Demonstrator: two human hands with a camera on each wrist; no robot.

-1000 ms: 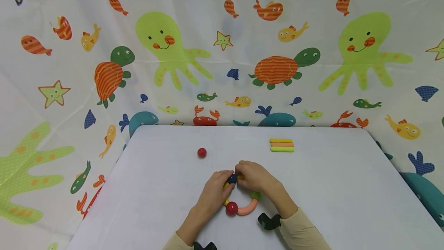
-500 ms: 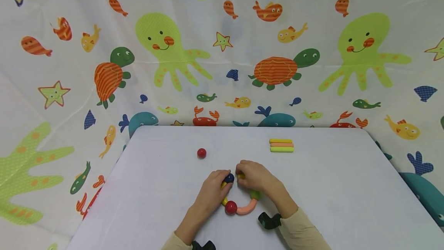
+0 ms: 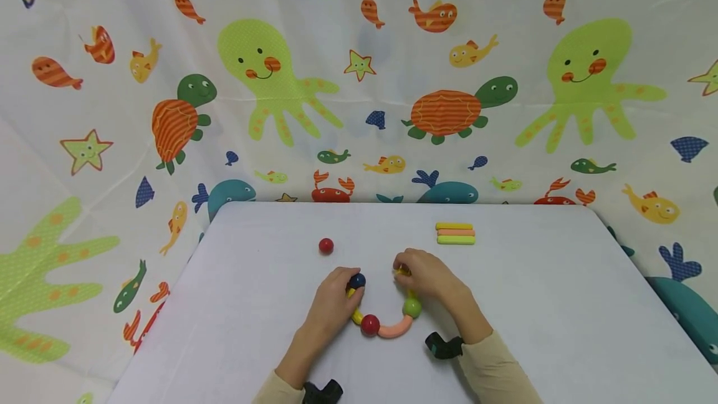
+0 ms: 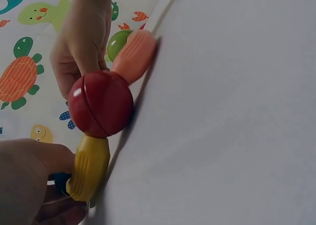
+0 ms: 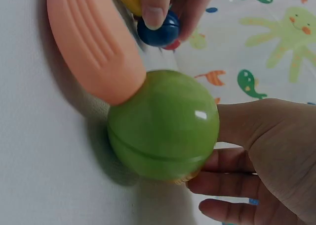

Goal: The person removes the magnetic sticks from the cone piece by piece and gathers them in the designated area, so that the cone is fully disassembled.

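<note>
A chain of curved rods and balls forms a U on the white table, its two ends apart at the far side. My left hand pinches the blue ball at the left end, where a yellow curved rod joins it to the red ball. From there a pink curved rod leads to the green ball. Beyond the green ball is another yellow curved rod, mostly hidden by my right hand, which grips it between thumb and fingers.
A loose red ball lies farther back on the table. To its right, yellow, pink and lime rods lie side by side. A sea-animal printed cloth hangs behind the far edge.
The hands have drawn apart, left hand leftward with the blue ball, right hand right and away with the yellow rod. The gap between the chain's ends has widened, and the green ball shows more fully.
</note>
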